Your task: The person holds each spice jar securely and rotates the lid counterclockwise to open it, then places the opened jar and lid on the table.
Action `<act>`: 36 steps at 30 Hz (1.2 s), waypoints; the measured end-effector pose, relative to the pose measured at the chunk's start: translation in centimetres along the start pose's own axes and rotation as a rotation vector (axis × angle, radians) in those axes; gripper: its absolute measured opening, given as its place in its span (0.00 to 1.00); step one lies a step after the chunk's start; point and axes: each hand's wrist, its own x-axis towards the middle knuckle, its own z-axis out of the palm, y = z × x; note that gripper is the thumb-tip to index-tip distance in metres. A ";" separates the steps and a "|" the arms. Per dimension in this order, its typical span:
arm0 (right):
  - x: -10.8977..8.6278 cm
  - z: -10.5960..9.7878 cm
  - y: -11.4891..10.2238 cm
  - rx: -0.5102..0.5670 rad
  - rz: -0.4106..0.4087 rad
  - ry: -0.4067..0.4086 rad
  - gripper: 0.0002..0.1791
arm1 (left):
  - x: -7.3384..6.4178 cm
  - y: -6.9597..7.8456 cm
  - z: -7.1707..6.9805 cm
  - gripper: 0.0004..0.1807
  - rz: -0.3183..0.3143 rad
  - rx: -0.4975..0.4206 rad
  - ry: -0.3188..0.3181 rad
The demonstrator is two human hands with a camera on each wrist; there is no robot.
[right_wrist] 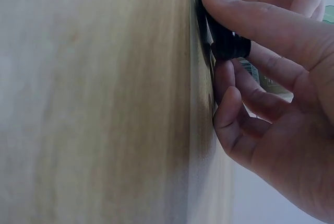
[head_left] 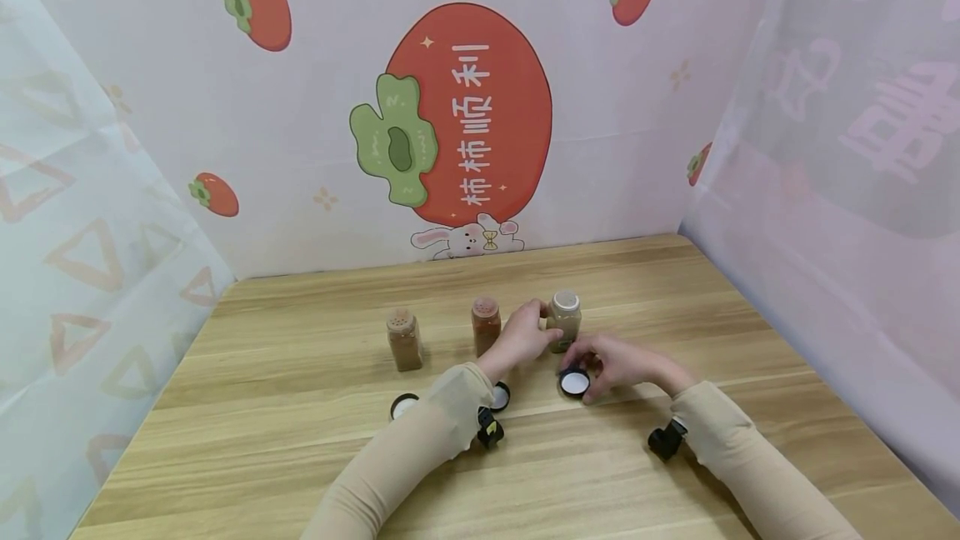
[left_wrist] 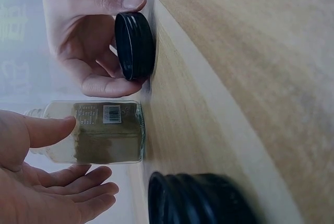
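Observation:
A glass spice jar with a pale shaker top stands upright on the table, holding greenish-brown powder. Around its side lies my left hand; in the left wrist view the fingers are fairly straight, with the thumb in front of the glass. Whether they touch it is hard to tell. Just in front of the jar, my right hand pinches a black lid between thumb and fingers. The lid's white inside faces up, and in the right wrist view the lid is close to the tabletop.
Two more shaker-topped jars stand to the left, one with brown powder and one with reddish powder. Before them lie two black lids, a left one and a right one, both partly covered by my left sleeve.

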 end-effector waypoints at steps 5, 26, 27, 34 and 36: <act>0.0 0.0 -0.2 -0.003 -0.006 -0.004 0.28 | 0.0 0.0 -0.1 0.23 0.007 -0.001 0.002; -0.2 -0.3 -0.7 0.015 0.011 -0.024 0.29 | -0.1 -0.2 -0.1 0.24 0.004 -0.023 0.004; -0.2 -0.3 -0.8 0.015 0.010 -0.024 0.29 | -0.1 -0.2 -0.1 0.24 0.004 -0.024 0.002; -0.6 -0.5 -0.6 0.043 0.021 -0.025 0.30 | -1.0 0.1 -0.2 0.27 -0.006 -0.012 -0.032; -0.7 -0.6 -0.5 0.063 0.024 -0.027 0.30 | -1.3 0.2 -0.3 0.28 0.002 0.012 -0.038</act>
